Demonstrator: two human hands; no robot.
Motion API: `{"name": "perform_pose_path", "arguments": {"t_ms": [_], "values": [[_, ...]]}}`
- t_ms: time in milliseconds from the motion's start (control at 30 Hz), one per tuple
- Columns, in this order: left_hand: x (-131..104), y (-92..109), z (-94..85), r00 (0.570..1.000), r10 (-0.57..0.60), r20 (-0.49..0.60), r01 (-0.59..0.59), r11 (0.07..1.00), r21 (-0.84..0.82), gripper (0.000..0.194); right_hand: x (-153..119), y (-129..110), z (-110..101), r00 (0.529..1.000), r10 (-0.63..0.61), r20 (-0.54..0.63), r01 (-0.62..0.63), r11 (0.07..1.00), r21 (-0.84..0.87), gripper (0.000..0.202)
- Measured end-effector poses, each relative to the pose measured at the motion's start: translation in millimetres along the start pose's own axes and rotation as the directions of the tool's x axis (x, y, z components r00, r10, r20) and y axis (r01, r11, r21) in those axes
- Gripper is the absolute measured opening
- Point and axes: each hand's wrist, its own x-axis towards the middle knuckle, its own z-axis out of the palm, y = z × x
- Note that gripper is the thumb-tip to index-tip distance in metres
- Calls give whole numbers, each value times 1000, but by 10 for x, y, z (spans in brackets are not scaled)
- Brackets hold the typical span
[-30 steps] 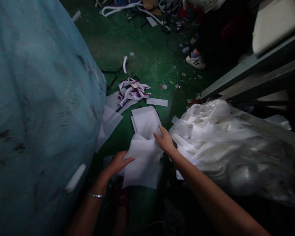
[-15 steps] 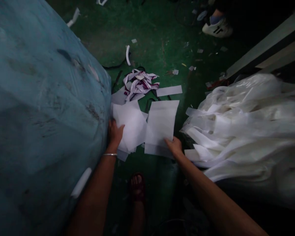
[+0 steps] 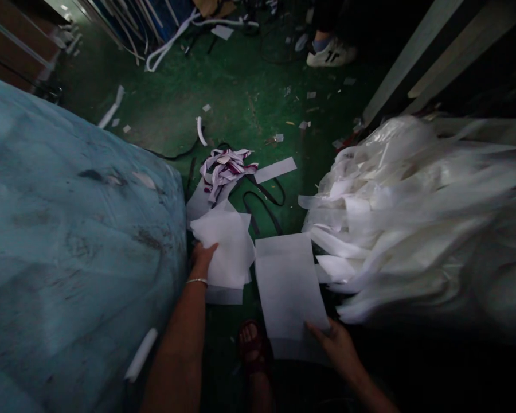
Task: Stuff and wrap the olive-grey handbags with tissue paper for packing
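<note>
My left hand (image 3: 203, 259), a bracelet on its wrist, grips the left edge of a loose bunch of thin white sheets (image 3: 227, 246). The thumb lies on top and the other fingers are mostly hidden. Farther right, my right hand (image 3: 336, 344) pinches the lower right corner of more white rectangular sheets (image 3: 286, 287), thumb on top. These sheets are apart from most of the left bunch, and their material, paper or thin fabric, I cannot tell. Just beyond the left bunch lies a crumpled heap of white and maroon strips (image 3: 227, 169).
A large blue-covered bulk (image 3: 81, 241) stands close on my left. At right is a big pile of white strips and clear plastic (image 3: 370, 212). Black straps (image 3: 264, 203) and scraps litter the green floor (image 3: 258, 86). Another person's shoe (image 3: 331, 54) shows at the top.
My right hand has drawn its sheets toward me and slightly right, away from the left bunch. My left hand keeps its grip on its sheets. The view has shifted, showing more floor ahead.
</note>
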Motion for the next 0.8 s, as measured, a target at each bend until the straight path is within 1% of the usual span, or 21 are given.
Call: {"name": "perform_pose_path", "arguments": {"t_ms": [67,133,200,267,333,367,433,467,500,533,567,600,633,667,700,733,767,800], "values": [[-220,5,-12,999,-44,5,44,999,-24,36,10,-38,-5,1000,0,-24,0,1000,-4,58],[-522,-1,-69,998,-67,-8,66,996,-59,42,28,-79,-5,997,-41,-62,38,998,-48,61],[-881,-15,-168,999,-49,-5,48,993,-104,48,40,-109,1,990,-104,-98,94,990,-106,63],[-1268,-16,-259,999,-17,31,22,988,-156,50,30,-132,33,981,-156,-117,140,981,-136,66],[-1660,25,-277,994,10,113,16,974,-228,51,-13,-161,108,984,-165,-67,156,980,-122,69],[-1854,69,-248,985,22,173,26,962,-273,52,-47,-179,160,987,-157,-11,155,983,-99,70],[-2222,195,-135,944,65,323,65,924,-378,55,-124,-223,271,978,-155,137,162,986,-40,74],[-2384,269,-70,916,97,390,87,899,-429,57,-157,-246,316,969,-164,186,170,985,-15,77],[-2522,342,-16,865,154,477,129,851,-510,61,-182,-270,347,962,-176,207,180,984,-1,82],[-2629,406,19,790,238,566,233,736,-635,68,-194,-293,360,962,-181,204,186,983,-2,88],[-2697,457,31,704,324,633,339,630,-699,69,-195,-316,355,967,-172,187,178,984,-19,92],[-2721,490,22,600,415,684,426,558,-712,67,-184,-338,336,975,-150,162,159,986,-45,94],[-2701,506,-3,521,481,705,457,541,-706,63,-167,-358,309,982,-124,143,135,988,-71,92],[-2634,506,-34,487,505,713,420,580,-698,60,-146,-375,280,985,-103,137,116,989,-91,87],[-2522,494,-63,500,496,710,337,643,-687,59,-128,-385,255,988,-88,131,102,990,-101,80],[-2367,476,-84,568,461,682,219,713,-665,59,-115,-385,235,989,-81,125,94,990,-102,74],[-2171,455,-92,669,407,622,120,767,-631,57,-113,-374,223,990,-77,118,89,991,-96,69],[-1939,435,-90,752,353,557,75,794,-604,55,-123,-350,214,991,-73,108,83,993,-87,66]]}}
